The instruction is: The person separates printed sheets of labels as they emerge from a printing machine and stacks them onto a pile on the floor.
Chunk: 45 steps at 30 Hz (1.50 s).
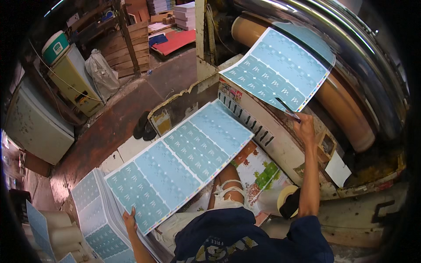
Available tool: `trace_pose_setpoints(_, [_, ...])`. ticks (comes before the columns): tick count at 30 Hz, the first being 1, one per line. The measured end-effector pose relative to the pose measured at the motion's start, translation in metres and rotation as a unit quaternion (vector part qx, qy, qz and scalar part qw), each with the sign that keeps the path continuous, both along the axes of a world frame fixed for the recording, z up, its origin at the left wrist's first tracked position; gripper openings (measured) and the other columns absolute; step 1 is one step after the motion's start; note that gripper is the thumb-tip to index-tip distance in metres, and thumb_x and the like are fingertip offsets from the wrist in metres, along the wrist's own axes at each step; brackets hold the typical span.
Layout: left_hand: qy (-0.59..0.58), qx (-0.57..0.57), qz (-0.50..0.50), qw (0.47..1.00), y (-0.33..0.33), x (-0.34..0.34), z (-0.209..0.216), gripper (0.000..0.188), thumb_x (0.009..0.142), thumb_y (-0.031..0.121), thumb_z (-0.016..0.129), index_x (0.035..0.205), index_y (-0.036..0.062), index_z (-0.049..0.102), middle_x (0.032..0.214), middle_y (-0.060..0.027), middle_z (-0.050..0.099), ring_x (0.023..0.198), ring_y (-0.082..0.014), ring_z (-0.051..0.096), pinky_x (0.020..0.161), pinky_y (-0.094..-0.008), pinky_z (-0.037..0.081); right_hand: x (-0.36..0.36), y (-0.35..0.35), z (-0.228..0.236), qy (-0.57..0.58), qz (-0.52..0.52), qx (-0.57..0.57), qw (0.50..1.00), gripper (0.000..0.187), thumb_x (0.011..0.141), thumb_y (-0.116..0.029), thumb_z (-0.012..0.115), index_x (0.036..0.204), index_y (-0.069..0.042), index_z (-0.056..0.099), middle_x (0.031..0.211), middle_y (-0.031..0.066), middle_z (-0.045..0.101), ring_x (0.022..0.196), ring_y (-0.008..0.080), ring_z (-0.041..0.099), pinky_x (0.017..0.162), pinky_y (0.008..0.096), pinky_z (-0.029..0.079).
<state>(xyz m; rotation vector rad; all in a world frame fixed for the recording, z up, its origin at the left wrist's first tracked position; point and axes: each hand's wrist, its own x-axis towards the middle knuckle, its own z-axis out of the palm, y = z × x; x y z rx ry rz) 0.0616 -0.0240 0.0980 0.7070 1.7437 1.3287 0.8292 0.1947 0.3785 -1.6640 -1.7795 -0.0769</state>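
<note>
My left hand (129,218) grips the near edge of a large light-blue printed sheet (180,160) that stretches across my lap toward the machine. Under that hand lies a stack of the same blue sheets (98,219). My right hand (303,125) reaches up to the machine and pinches the lower edge of a second blue printed sheet (278,65), which curves up over a big brown roller (346,109). A thin dark tool or strip shows at my right fingertips; what it is, I cannot tell.
A shiny metal cylinder (351,39) runs above the roller. A roll of tape (285,199) sits by my right elbow. Colourful printed paper (258,171) covers the ledge. Old cabinets (35,122) and a wooden pallet (127,48) stand on the left.
</note>
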Motion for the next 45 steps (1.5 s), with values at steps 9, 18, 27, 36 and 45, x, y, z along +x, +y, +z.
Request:
trace_pose_setpoints(9, [0.038, 0.054, 0.036, 0.997, 0.088, 0.095, -0.018, 0.032, 0.087, 0.004, 0.068, 0.117, -0.0014, 0.061, 0.108, -0.0061, 0.065, 0.092, -0.018, 0.06, 0.082, -0.0325, 0.049, -0.029, -0.025, 0.045, 0.031, 0.048, -0.038, 0.998, 0.035, 0.075, 0.006, 0.061, 0.105, -0.008, 0.072, 0.095, 0.0165, 0.071, 0.077, 0.0214, 0.071, 0.067, 0.0308, 0.053])
trace_pose_setpoints(18, [0.347, -0.138, 0.002, 0.928, 0.132, 0.152, 0.034, 0.091, 0.067, 0.026, 0.087, 0.139, -0.0013, 0.039, 0.141, -0.0152, 0.043, 0.114, -0.0305, 0.055, 0.096, -0.042, 0.045, -0.016, -0.026, 0.071, 0.078, 0.069, -0.04, 0.994, 0.039, 0.074, 0.008, 0.061, 0.108, -0.008, 0.071, 0.105, 0.022, 0.067, 0.085, 0.0286, 0.071, 0.07, 0.0316, 0.053])
trace_pose_setpoints(27, [0.46, -0.387, -0.138, 0.787, 0.119, 0.262, 0.091, 0.138, 0.059, 0.002, 0.082, 0.147, 0.0105, -0.024, 0.147, -0.0422, 0.007, 0.107, -0.0453, 0.059, 0.083, -0.0447, 0.054, -0.004, -0.018, 0.097, 0.126, 0.087, -0.146, 0.977, 0.044, 0.072, 0.008, 0.059, 0.112, -0.005, 0.068, 0.108, 0.027, 0.063, 0.109, 0.0307, 0.062, 0.081, 0.0346, 0.054])
trace_pose_setpoints(36, [0.452, -0.288, -0.125, 0.835, 0.052, 0.119, -0.065, 0.131, 0.062, 0.0, 0.078, 0.149, 0.0115, -0.019, 0.143, -0.0433, 0.02, 0.1, -0.0471, 0.061, 0.08, -0.046, 0.055, -0.192, -0.124, -0.047, 0.062, 0.123, -0.137, 0.981, 0.043, 0.073, 0.0, 0.062, 0.115, -0.008, 0.067, 0.11, 0.024, 0.063, 0.089, 0.0344, 0.069, 0.076, 0.0352, 0.055])
trace_pose_setpoints(45, [0.598, -0.291, -0.016, 0.747, 0.036, 0.094, -0.17, 0.144, 0.052, 0.03, 0.093, 0.149, 0.001, -0.009, 0.147, -0.0355, 0.025, 0.128, -0.0459, 0.043, 0.106, -0.0486, 0.038, -0.307, -0.195, -0.133, -0.053, 0.173, -0.173, 0.968, 0.048, 0.071, -0.009, 0.061, 0.119, -0.011, 0.064, 0.111, 0.0184, 0.066, 0.071, 0.0315, 0.069, 0.068, 0.0389, 0.057])
